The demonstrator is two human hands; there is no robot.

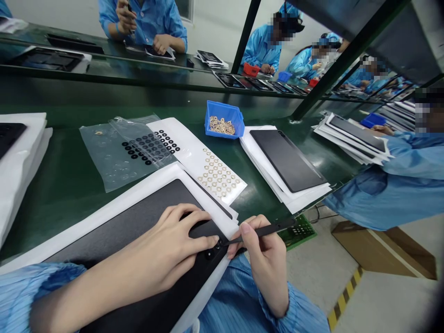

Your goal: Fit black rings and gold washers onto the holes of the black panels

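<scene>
A dark grey tablet back cover (114, 233) lies on white sheets at the near edge of the green bench. My left hand (166, 252) rests on it, fingers spread flat, its forefinger tip beside the camera holes (211, 249) at the corner. My right hand (267, 263) is closed on black tweezers (263, 230), whose tip touches that same corner. Behind lie a white sheet with gold rings (217, 175) and black rings (166, 141), and a clear film with more black rings (138, 150).
A blue bin of gold rings (224, 120) stands mid-bench. Another tablet cover (286, 159) lies on white sheets to the right. A white stack (21, 157) sits at the left edge. A co-worker's blue sleeve (391, 185) is at right; other people work across the belt. A cardboard box (385, 249) is on the floor.
</scene>
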